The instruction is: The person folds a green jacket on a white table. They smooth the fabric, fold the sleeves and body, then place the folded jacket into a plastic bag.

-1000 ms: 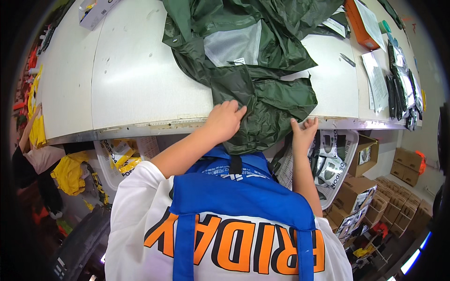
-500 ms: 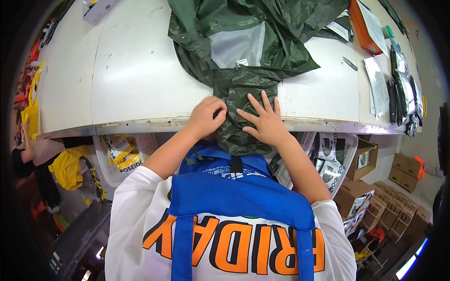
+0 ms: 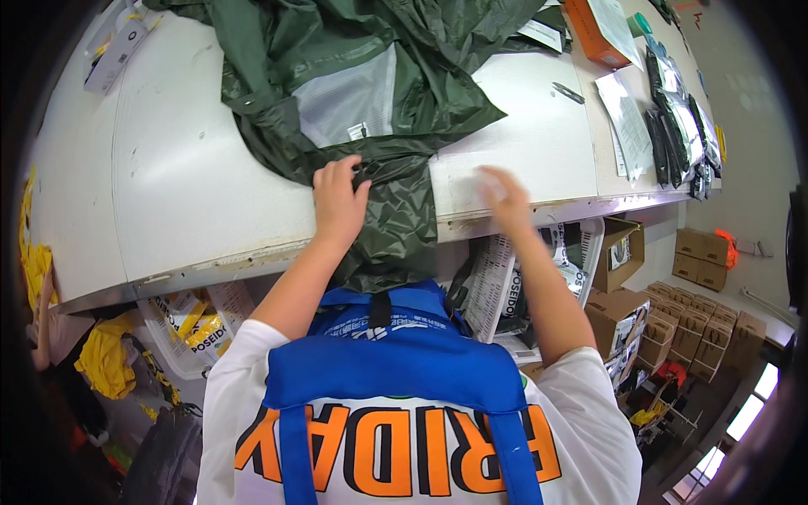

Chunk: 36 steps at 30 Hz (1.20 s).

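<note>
A dark green rain jacket [image 3: 387, 231] of thin, shiny fabric lies on the white worktable [image 3: 185, 160]. Its grey mesh lining [image 3: 347, 99] and a small white label face up, and a narrower flap hangs over the front edge toward my apron. At the left side of this flap, my left hand [image 3: 338, 200] pinches the fabric between thumb and fingers; a small dark fold shows there. My right hand [image 3: 505, 200] is off the jacket, above the table's front edge to the right. Motion smears its fingers, and I cannot make out whether it holds anything.
Small snips [image 3: 568, 93] lie to the right. Beyond them are paper sheets [image 3: 624, 126], an orange box [image 3: 602, 34] and packed dark bags [image 3: 677, 118]. White baskets [image 3: 181, 332] stand below the edge, cartons [image 3: 627, 324] at right. Another person's arm [image 3: 44, 311] shows far left.
My right hand has lifted off the flap and moved right. My left hand has shifted up along the flap's left side. The whole view has swung, so the table appears further left.
</note>
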Available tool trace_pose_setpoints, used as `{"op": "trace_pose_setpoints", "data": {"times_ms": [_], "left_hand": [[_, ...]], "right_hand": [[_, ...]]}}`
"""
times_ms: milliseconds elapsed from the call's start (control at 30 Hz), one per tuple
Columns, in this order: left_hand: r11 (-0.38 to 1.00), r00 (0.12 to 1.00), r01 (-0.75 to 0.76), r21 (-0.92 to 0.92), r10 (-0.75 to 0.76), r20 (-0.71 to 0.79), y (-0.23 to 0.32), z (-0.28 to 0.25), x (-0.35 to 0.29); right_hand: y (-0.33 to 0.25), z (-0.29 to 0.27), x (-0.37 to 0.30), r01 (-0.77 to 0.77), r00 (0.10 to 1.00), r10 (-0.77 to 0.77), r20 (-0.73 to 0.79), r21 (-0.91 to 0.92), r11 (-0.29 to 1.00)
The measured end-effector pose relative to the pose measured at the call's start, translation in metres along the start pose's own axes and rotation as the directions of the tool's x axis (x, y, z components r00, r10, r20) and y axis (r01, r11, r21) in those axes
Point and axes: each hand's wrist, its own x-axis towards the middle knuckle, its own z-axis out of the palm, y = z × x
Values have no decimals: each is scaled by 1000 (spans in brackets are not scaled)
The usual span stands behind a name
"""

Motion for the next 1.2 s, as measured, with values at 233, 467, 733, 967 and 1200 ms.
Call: {"op": "trace_pose_setpoints", "data": {"times_ms": [233, 467, 733, 967, 1200], "left_hand": [[985, 985, -170, 0, 170, 25, 2, -4, -2], [999, 1000, -3, -48, 4, 23, 9, -5, -4], [999, 997, -3, -45, 0, -74, 9, -2, -9], [997, 997, -31, -75, 26, -68, 2, -3, -9], [994, 995, -97, 42, 99, -33, 4, -11, -10]], "right_hand": [[184, -130, 163, -106, 954, -95, -283, -619, 778], [158, -145, 209, -153, 987, 106, -117, -871, 466], [5, -44, 79, 11, 983, -28, -182, -97, 995], [-80, 70, 42, 58, 940, -119, 321, 192, 980], [-104, 96, 53, -386, 894, 187, 408, 488, 782]]}}
